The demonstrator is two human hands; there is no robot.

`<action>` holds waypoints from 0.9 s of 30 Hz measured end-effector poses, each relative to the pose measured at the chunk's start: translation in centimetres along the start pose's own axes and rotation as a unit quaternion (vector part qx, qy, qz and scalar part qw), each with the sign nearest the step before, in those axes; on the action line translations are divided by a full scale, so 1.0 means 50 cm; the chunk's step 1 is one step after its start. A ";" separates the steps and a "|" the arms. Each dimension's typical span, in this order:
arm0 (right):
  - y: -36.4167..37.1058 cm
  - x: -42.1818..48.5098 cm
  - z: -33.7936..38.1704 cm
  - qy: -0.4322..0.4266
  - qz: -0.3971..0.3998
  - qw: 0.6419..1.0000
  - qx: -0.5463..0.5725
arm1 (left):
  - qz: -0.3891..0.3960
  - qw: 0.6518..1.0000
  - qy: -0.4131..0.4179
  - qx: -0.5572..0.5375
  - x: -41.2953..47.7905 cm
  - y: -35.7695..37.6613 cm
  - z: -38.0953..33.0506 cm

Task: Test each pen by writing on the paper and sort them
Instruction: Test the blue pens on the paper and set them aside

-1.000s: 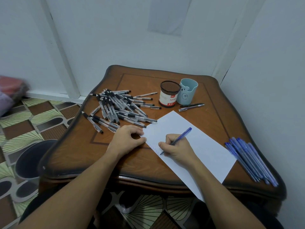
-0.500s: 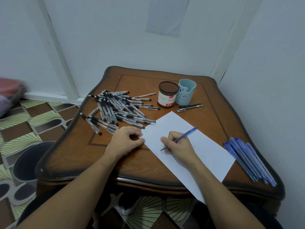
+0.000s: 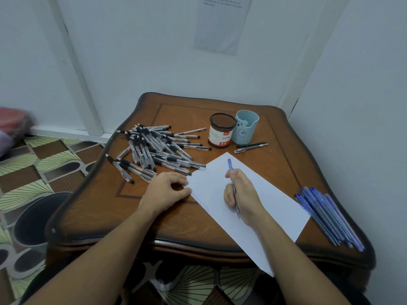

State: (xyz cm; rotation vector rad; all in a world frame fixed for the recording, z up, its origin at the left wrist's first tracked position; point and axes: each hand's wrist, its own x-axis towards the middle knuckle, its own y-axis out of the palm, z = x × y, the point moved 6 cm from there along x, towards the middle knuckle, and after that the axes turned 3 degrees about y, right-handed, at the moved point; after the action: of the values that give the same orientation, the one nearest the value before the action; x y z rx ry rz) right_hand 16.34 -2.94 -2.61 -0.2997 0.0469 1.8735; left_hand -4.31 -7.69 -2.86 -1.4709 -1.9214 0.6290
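Right grip [image 3: 242, 194] clenched round blue pen [image 3: 229, 165], above paper [image 3: 275, 205] on counter [image 3: 176, 221]. Left grip [image 3: 167, 190] loosely curled, pins paper corner. Tip probably lifted. Risk: paper overhangs edge, forearm could drag it.

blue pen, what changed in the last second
The right hand turned the blue pen: its tip left the scribbles at the edge of the paper and now points back toward the person, grip unchanged. The left hand stayed on its corner; black pen pile and blue pen row unmoved.
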 end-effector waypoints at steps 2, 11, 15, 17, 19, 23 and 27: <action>-0.001 0.002 -0.006 0.024 -0.013 0.999 -0.020 | -0.001 1.000 0.001 0.001 0.000 0.000 0.000; -0.009 0.008 0.022 0.090 -0.007 0.994 0.063 | 0.000 1.000 0.009 0.000 -0.002 -0.003 -0.006; -0.102 0.009 0.063 0.017 -0.033 0.999 -0.005 | 0.005 1.000 0.006 0.005 -0.003 -0.004 -0.009; -0.171 -0.008 0.083 -0.039 -0.063 0.983 -0.170 | 0.003 1.000 0.008 0.000 -0.003 -0.003 -0.007; -0.247 -0.032 0.089 -0.058 -0.112 0.941 -0.313 | 0.000 1.000 0.011 -0.001 -0.003 -0.003 -0.008; -0.384 -0.089 0.072 -0.024 -0.175 0.897 -0.405 | -0.007 1.000 0.014 0.009 -0.003 -0.004 -0.011; -0.471 -0.121 0.038 0.019 -0.199 0.874 -0.444 | -0.009 1.000 0.016 0.005 -0.004 -0.002 -0.011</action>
State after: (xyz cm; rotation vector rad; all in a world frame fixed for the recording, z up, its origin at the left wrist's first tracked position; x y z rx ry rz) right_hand 39.88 -0.68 3.36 -0.8986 -0.8147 1.3652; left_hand -3.94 -7.91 -2.43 -1.4472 -1.9025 0.6037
